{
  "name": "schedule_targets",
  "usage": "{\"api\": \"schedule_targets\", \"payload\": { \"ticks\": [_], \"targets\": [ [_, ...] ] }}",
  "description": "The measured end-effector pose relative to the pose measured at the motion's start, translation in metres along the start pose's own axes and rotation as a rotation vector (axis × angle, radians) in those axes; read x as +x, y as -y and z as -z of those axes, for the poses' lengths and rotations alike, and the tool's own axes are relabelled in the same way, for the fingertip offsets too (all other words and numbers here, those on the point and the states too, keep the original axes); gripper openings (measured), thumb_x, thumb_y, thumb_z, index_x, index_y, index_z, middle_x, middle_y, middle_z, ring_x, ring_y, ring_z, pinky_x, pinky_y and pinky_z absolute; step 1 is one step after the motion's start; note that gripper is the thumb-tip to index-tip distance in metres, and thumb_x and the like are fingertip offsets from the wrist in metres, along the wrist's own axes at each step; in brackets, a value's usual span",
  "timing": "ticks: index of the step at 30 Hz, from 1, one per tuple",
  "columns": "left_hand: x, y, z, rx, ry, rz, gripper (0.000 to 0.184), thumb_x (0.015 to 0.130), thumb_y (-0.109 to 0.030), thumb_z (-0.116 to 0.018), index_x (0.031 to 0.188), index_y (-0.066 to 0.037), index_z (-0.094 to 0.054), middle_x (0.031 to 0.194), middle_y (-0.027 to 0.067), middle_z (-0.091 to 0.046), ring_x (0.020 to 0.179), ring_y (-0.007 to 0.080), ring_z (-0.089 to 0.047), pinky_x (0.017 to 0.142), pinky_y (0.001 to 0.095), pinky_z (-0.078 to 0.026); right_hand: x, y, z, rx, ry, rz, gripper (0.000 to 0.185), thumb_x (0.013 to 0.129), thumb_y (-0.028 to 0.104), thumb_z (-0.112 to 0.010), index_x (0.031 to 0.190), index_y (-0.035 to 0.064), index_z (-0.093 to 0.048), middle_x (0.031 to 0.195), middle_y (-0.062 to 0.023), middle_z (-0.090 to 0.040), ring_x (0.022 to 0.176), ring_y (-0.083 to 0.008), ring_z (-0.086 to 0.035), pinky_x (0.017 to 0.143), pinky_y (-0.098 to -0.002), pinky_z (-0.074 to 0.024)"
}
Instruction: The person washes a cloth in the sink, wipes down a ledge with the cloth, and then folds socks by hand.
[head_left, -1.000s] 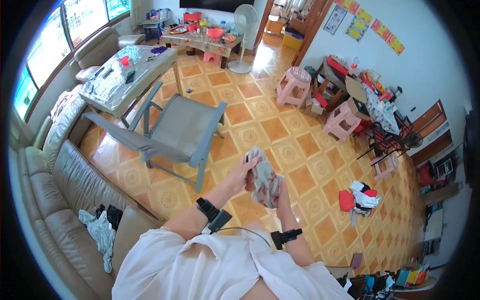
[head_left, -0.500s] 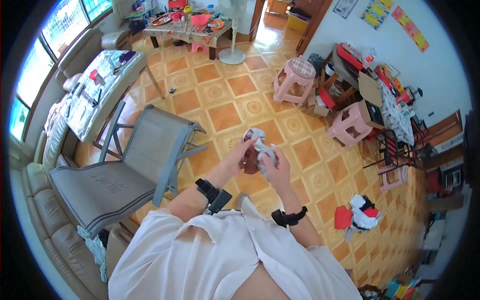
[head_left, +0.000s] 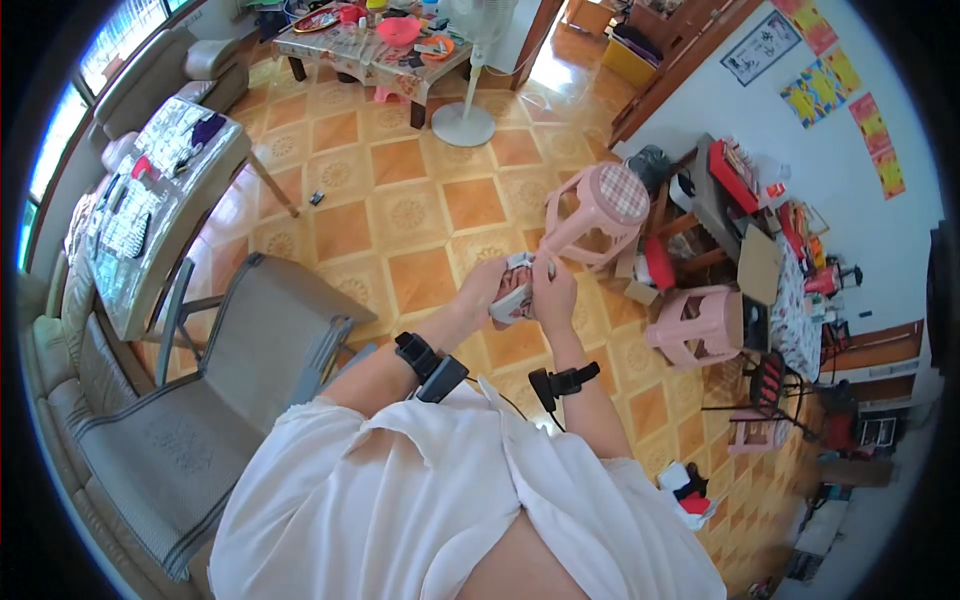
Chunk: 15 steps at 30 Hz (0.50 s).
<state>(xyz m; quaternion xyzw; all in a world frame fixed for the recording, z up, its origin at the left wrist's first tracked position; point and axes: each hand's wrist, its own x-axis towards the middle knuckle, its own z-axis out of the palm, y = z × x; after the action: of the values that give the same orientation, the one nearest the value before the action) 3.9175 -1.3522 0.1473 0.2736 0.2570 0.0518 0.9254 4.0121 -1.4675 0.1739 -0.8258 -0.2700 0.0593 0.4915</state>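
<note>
A small, crumpled cloth item, white with reddish-brown parts, is stretched between my two hands in front of my body, above the tiled floor. Its exact kind is not clear. My left hand grips its left side, fingers bent around the edge. On the opposite side, my right hand pinches the upper right edge between thumb and fingers. Black straps with small devices sit on both wrists. Down to the right, a loose pile of clothes in white, red and black lies on the floor, apart from both hands.
To the left stands a grey folding chair beside a covered table. Ahead is a white standing fan by a low table. Pink plastic stools and a cluttered table line the right side.
My view has turned rightward and upward. The cloth, bunched and hanging between my hands before, is now spread wider, and my right hand has moved to its upper edge.
</note>
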Motion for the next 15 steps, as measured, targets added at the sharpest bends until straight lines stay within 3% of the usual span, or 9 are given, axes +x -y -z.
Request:
{"api": "schedule_targets", "payload": {
  "ticks": [2,4,6,8,12,14,15],
  "targets": [
    [0.06,-0.043,-0.014,0.278,-0.052,-0.06,0.026,0.109,-0.029,-0.047,0.103,-0.012,-0.066,0.086,0.0009,-0.066,0.065,0.0134,-0.063,0.049,0.0325,-0.05,0.072,-0.015,0.001,-0.079,-0.047,-0.009,0.03,0.097,0.033,-0.071,0.1,0.0029,-0.072,0.092,-0.0232,-0.072,0.087,-0.0329,-0.072,0.075,-0.0424,-0.0529],
    [0.095,-0.093,-0.036,0.384,-0.074,-0.119,0.023,0.108,-0.027,-0.05,0.107,-0.01,-0.066,0.086,0.0011,-0.064,0.066,0.0135,-0.063,0.053,0.0336,-0.053,0.135,-0.063,0.017,-0.073,-0.109,-0.087,0.026,0.1,0.029,-0.07,0.1,0.0032,-0.073,0.092,-0.0166,-0.073,0.087,-0.0248,-0.07,0.077,-0.0389,-0.0514],
    [0.142,-0.131,-0.044,0.486,-0.091,-0.182,0.021,0.107,-0.024,-0.053,0.11,-0.009,-0.067,0.085,0.0012,-0.063,0.067,0.0135,-0.063,0.057,0.0346,-0.055,0.188,-0.089,0.048,0.317,-0.262,-0.175,0.024,0.103,0.027,-0.07,0.099,0.003,-0.072,0.086,-0.0031,-0.068,0.081,-0.0148,-0.062,0.074,-0.033,-0.0487],
    [0.216,-0.158,-0.026,0.881,-0.101,-0.403,0.025,0.109,-0.026,-0.058,0.125,-0.008,-0.065,0.104,0.007,-0.071,0.088,0.0132,-0.068,0.077,0.0302,-0.057,0.244,-0.093,0.08,0.418,-0.325,-0.209,0.023,0.105,0.025,-0.068,0.097,0.0035,-0.07,0.085,0.0046,-0.061,0.079,-0.0074,-0.055,0.073,-0.0273,-0.0457],
    [0.344,-0.187,-0.035,0.926,-0.003,-0.384,0.031,0.109,-0.029,-0.059,0.133,-0.009,-0.065,0.111,0.0089,-0.073,0.099,0.0152,-0.068,0.088,0.0316,-0.056,0.357,-0.094,0.11,0.524,-0.311,-0.219,0.021,0.105,0.023,-0.068,0.097,0.0035,-0.069,0.086,0.0037,-0.061,0.079,-0.0053,-0.054,0.074,-0.0248,-0.0447],
    [0.385,-0.224,-0.087,1.031,0.113,-0.114,0.04,0.11,-0.04,-0.056,0.136,-0.01,-0.065,0.12,0.0094,-0.073,0.111,0.0194,-0.069,0.097,0.0353,-0.055,0.427,-0.109,0.105,0.488,-0.224,-0.116,0.018,0.105,0.022,-0.067,0.1,0.0047,-0.071,0.085,0.0041,-0.062,0.076,-0.0063,-0.055,0.071,-0.025,-0.0453],
    [0.423,-0.228,-0.098,1.042,0.113,-0.12,0.04,0.11,-0.04,-0.056,0.136,-0.01,-0.065,0.12,0.0094,-0.073,0.111,0.0194,-0.069,0.097,0.0353,-0.055,0.46,-0.115,0.101,0.397,-0.115,-0.129,0.019,0.105,0.022,-0.066,0.105,0.004,-0.071,0.087,0.0042,-0.065,0.074,-0.008,-0.058,0.067,-0.0274,-0.0473]
  ]
}}
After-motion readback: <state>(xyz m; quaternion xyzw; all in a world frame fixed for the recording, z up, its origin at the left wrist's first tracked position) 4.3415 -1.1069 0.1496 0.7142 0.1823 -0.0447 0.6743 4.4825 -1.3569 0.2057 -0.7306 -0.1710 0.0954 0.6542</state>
